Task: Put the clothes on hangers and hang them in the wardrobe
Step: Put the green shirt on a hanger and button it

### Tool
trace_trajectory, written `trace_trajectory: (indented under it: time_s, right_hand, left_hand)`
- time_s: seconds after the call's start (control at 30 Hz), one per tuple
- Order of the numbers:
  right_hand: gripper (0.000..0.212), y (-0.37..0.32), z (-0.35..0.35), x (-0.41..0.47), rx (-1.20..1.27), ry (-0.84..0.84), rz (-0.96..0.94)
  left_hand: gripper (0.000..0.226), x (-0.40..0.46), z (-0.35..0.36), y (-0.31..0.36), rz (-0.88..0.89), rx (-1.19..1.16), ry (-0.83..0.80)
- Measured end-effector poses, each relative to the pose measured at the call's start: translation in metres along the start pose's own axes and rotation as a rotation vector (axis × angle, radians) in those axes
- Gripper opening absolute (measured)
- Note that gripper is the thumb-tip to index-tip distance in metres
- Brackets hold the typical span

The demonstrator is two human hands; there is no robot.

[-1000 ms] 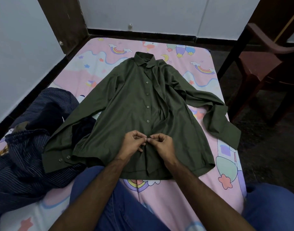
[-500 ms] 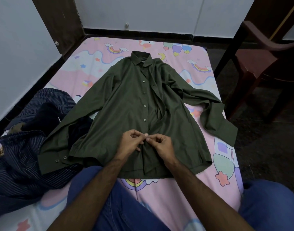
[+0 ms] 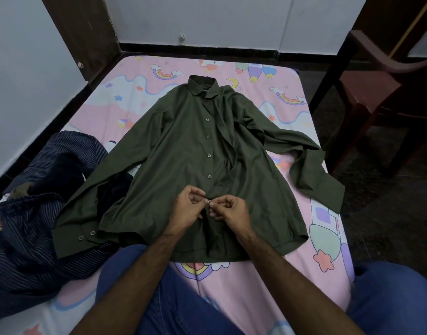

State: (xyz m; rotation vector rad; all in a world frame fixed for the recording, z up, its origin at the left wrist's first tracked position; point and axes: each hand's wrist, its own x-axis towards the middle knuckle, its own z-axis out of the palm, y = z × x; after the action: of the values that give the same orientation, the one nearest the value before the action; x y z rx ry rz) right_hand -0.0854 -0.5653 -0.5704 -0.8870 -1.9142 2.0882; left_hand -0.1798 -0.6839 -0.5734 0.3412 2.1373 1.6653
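A dark green long-sleeved shirt [image 3: 183, 151] lies spread flat on the bed, collar away from me and both sleeves out to the sides. Its front placket is partly open, with several buttons showing up the middle. My left hand [image 3: 187, 209] pinches the left edge of the placket low on the shirt. My right hand [image 3: 229, 211] pinches the right edge beside it, and a small button [image 3: 209, 201] shows between my fingertips. No hanger is in view.
The bed has a pink cartoon-print sheet [image 3: 268, 93]. A heap of dark navy striped clothes [image 3: 33, 213] lies at the left, under the shirt's left sleeve. A brown chair [image 3: 376, 93] stands to the right of the bed. White walls close the left and far sides.
My hands stay together at the lower placket, and the button now shows between my fingertips. The view has tilted slightly, so the shirt sits a little higher in frame.
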Motion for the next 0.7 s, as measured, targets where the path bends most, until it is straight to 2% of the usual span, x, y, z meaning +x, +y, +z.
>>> trace_trajectory:
  time_s: [0.2,0.33,0.37,0.5,0.57,0.63,0.7]
  right_hand:
    - [0.005,-0.005,-0.001,0.001,-0.059,-0.044,0.026]
    - [0.009,-0.031,-0.019,0.015,-0.203,-0.290,0.201]
    - [0.011,-0.040,-0.026,0.021,-0.260,-0.299,0.222]
    - [0.019,-0.066,-0.041,0.052,-0.424,0.012,0.080]
    - [0.024,-0.068,-0.037,0.064,-0.434,0.053,0.079]
    - [0.044,-0.068,-0.029,0.071,-0.518,0.066,0.128]
    - [0.074,-0.068,-0.021,0.071,-0.717,0.110,0.152]
  left_hand:
    - [0.030,0.002,-0.001,0.000,-0.025,0.013,-0.026]
    - [0.027,0.002,-0.001,-0.002,0.050,0.176,-0.037]
    - [0.025,0.003,-0.003,-0.001,0.073,0.184,-0.039]
    - [0.010,0.020,-0.007,0.013,0.249,0.193,0.056]
    - [0.014,0.036,-0.007,0.023,0.362,0.310,0.069]
    - [0.021,0.053,-0.005,0.027,0.402,0.430,0.015]
    - [0.025,0.064,-0.001,0.024,0.364,0.530,-0.066]
